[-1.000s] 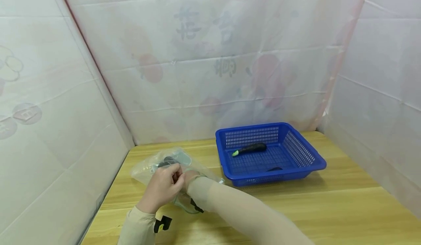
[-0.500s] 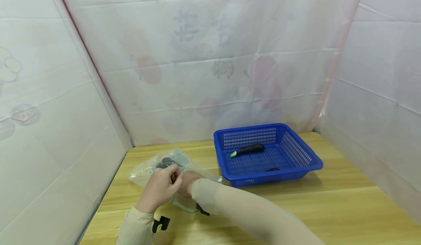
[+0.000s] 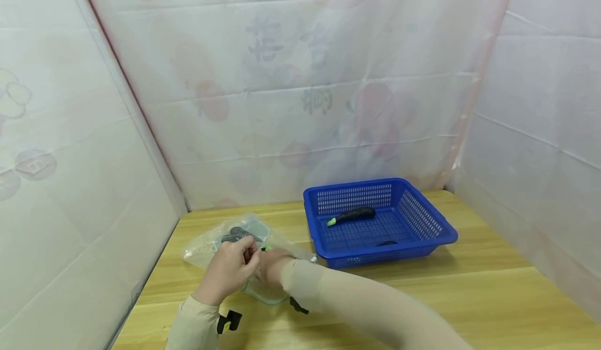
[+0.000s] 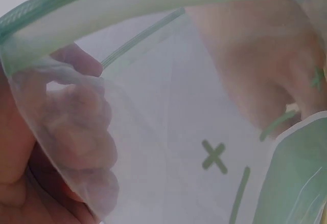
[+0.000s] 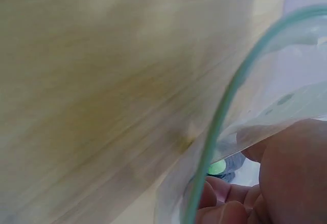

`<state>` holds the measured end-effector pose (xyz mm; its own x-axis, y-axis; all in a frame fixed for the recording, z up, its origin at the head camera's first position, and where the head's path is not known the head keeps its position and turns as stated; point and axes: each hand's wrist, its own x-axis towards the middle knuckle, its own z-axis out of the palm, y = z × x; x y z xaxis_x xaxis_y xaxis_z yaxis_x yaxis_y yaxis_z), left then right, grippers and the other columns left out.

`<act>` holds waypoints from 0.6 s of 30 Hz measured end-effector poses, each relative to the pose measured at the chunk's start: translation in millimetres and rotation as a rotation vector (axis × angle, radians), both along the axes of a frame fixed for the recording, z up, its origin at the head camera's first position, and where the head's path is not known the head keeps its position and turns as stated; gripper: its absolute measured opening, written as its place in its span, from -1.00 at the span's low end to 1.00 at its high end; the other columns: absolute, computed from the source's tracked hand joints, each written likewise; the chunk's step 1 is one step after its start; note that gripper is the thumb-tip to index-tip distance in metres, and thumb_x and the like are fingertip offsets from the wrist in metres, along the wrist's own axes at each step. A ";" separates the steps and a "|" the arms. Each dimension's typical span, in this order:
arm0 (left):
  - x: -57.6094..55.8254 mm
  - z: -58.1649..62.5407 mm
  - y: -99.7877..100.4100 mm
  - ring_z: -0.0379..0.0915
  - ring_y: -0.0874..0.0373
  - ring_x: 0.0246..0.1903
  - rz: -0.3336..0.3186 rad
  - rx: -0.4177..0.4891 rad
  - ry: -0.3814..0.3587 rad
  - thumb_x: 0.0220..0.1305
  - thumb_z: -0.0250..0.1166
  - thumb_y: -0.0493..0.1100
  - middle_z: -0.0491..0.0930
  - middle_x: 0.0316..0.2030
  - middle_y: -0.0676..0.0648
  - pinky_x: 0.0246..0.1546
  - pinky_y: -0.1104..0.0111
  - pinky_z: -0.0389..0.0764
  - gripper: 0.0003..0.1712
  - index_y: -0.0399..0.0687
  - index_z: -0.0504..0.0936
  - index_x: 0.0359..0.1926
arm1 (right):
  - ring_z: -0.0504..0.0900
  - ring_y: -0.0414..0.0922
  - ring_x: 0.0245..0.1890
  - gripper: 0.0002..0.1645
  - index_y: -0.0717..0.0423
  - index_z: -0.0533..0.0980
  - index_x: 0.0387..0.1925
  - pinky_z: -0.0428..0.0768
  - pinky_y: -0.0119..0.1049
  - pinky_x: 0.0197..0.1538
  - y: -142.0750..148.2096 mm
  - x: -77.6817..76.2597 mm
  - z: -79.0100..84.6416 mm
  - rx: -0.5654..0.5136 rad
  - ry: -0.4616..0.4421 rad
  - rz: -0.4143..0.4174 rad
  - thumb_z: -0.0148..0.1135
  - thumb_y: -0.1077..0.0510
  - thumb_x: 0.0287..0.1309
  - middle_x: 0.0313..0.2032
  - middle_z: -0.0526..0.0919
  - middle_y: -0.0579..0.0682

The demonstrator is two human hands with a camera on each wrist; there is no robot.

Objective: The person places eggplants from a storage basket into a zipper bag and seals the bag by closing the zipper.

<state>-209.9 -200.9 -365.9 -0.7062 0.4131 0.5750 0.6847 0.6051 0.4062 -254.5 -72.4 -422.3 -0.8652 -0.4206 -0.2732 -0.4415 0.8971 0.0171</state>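
A clear zip bag (image 3: 202, 248) with green trim lies on the table at the left, holding dark eggplants (image 3: 239, 232). The left hand (image 3: 229, 267) pinches the side of its mouth; in the left wrist view, curled fingers (image 4: 82, 142) show through the film. Inside the mouth is the right hand (image 3: 274, 267), its fingers loosely bent. Beside those fingers, a pale green stem end (image 5: 217, 168) with dark skin around it shows in the right wrist view, apart from the fingertips. The bag film partly veils both hands.
A blue plastic basket (image 3: 310, 219) stands at the back right. Inside it lie an eggplant (image 3: 354, 216) with a green stem and another dark one (image 3: 387, 243), mostly hidden by the front wall. Printed cloth walls (image 3: 291, 131) enclose the wooden table (image 3: 422, 298).
The right hand has drawn back a little to the right in the bag mouth, and a green-tipped dark end now shows beside it. The left hand keeps its hold. The head view has shifted slightly.
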 end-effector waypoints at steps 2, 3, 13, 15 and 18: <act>0.1 -0.1 -0.4 0.10 0.51 -0.80 0.002 -0.002 -0.004 0.11 0.23 -0.39 0.25 -0.76 0.32 -0.77 0.54 0.27 -0.66 0.16 0.41 -0.57 | 0.44 -0.18 -0.62 -0.62 -0.09 0.44 0.03 0.43 -0.35 -0.52 4.1 6.0 2.1 0.000 -0.002 0.000 -0.12 -0.18 0.42 -0.57 0.46 -0.10; 0.0 -0.1 -0.5 0.10 0.51 -0.80 0.003 -0.002 -0.005 0.11 0.22 -0.39 0.25 -0.76 0.32 -0.77 0.53 0.27 -0.66 0.17 0.41 -0.57 | 0.44 -0.17 -0.63 -0.54 -0.11 0.38 0.16 0.43 -0.34 -0.53 6.5 8.7 3.5 -0.013 -0.010 -0.002 -0.14 -0.22 0.42 -0.58 0.46 -0.09; -0.4 -1.2 0.0 0.08 0.51 -0.81 0.005 0.007 -0.022 0.12 0.22 -0.39 0.24 -0.77 0.31 -0.77 0.53 0.25 -0.66 0.16 0.41 -0.58 | 0.36 -0.23 -0.76 -0.25 -0.11 0.06 0.46 0.40 -0.38 -0.64 25.9 30.3 17.7 -0.164 0.066 0.118 0.00 -0.20 0.36 -0.73 0.41 -0.14; -0.1 -1.5 0.0 0.08 0.50 -0.81 0.007 0.006 -0.033 0.13 0.22 -0.39 0.23 -0.77 0.31 -0.78 0.53 0.24 -0.66 0.17 0.41 -0.57 | 0.35 -0.27 -0.76 -0.28 -0.05 0.15 0.41 0.41 -0.42 -0.62 27.9 35.0 21.0 -0.159 0.115 0.166 0.02 -0.21 0.34 -0.72 0.40 -0.18; 0.3 -1.6 0.3 0.08 0.49 -0.82 0.012 0.006 -0.039 0.15 0.22 -0.37 0.23 -0.78 0.31 -0.77 0.52 0.25 -0.66 0.18 0.41 -0.57 | 0.34 -0.29 -0.73 -0.54 0.03 0.47 0.00 0.42 -0.45 -0.56 31.5 41.6 26.7 -0.143 0.186 0.238 0.03 -0.22 0.33 -0.71 0.39 -0.21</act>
